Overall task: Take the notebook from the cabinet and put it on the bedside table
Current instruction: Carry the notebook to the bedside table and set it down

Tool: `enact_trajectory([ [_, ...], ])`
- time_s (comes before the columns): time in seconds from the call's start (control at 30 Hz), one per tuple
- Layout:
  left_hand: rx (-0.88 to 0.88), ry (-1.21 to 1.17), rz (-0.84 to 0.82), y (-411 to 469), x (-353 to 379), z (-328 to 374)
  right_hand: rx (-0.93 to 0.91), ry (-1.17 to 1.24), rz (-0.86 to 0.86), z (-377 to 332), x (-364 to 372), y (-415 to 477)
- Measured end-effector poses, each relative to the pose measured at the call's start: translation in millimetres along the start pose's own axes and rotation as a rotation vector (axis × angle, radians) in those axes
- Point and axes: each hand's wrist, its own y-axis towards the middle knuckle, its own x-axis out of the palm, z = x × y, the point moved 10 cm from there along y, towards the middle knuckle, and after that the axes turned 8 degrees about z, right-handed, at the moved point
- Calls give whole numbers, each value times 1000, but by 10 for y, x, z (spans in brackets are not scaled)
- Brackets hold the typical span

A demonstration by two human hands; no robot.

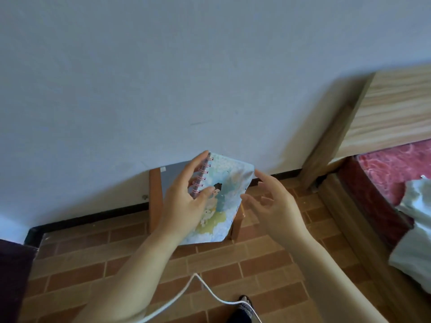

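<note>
Below your hands the small surface [155, 197] stands against the wall [163, 78], bed frame [331, 145] crowding the right, open floor [93, 257] left.

Bedroom corner, as I see it from here.
A wooden headboard [394, 108], red bedspread [396, 169], white cloth [417, 220], brick-pattern floor [233, 264] and white cable [186, 290].

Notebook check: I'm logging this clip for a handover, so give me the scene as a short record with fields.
notebook: spiral-bound, illustrated cover, held in the air in front of the small table
left hand: grips the notebook at its spiral edge, thumb on the cover
right hand: open, fingers spread at the notebook's right edge; contact unclear
bedside table: small, wooden-framed, against the wall, mostly hidden behind the notebook
bed: wooden headboard at right
placement: not yet done
</note>
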Motion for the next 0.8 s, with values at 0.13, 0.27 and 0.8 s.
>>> enact_trajectory([
  [0.13, -11, 15, 37, 410, 81, -92, -3, 8, -36, -3, 110, 490],
  [0.27, -22, 9, 55, 801, 82, -205, 2, -9, -51, -30, 256, 866],
  [0.8, 24, -74, 58, 1934, 270, -928, -80, -4, 13, 344, 944, 1927],
])
